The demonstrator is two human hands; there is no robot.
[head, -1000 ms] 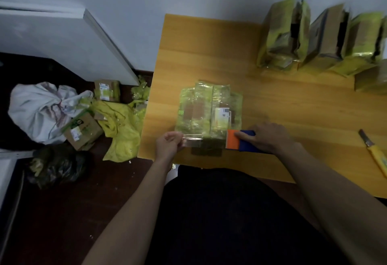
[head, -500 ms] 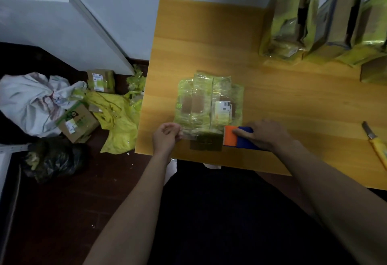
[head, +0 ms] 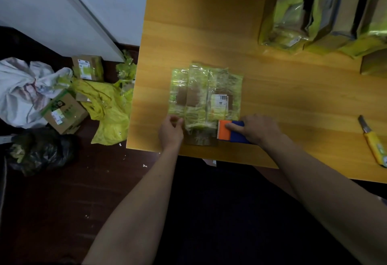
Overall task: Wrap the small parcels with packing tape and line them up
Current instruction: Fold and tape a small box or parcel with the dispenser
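A flat parcel (head: 206,95) covered in yellow-green tape strips lies on the wooden table (head: 282,101), a white barcode label on its right half. My left hand (head: 170,131) pinches the loose tape end at the parcel's near-left corner. My right hand (head: 256,129) grips a blue and orange tape dispenser (head: 231,131) against the parcel's near-right edge. A clear tape strip (head: 199,127) runs between both hands over the near edge. Several wrapped parcels (head: 326,13) stand in a row at the table's far right.
A yellow-handled utility knife (head: 372,143) lies near the right edge of the table. On the dark floor to the left are cardboard boxes (head: 65,111), yellow plastic scraps (head: 106,105), a white bag (head: 23,90) and a black bag (head: 39,151). A white panel (head: 69,15) leans on the wall.
The view has shifted downward and closer. Both hands stay at the parcel's near edge; the left hand has moved slightly toward the parcel's corner with the tape end.
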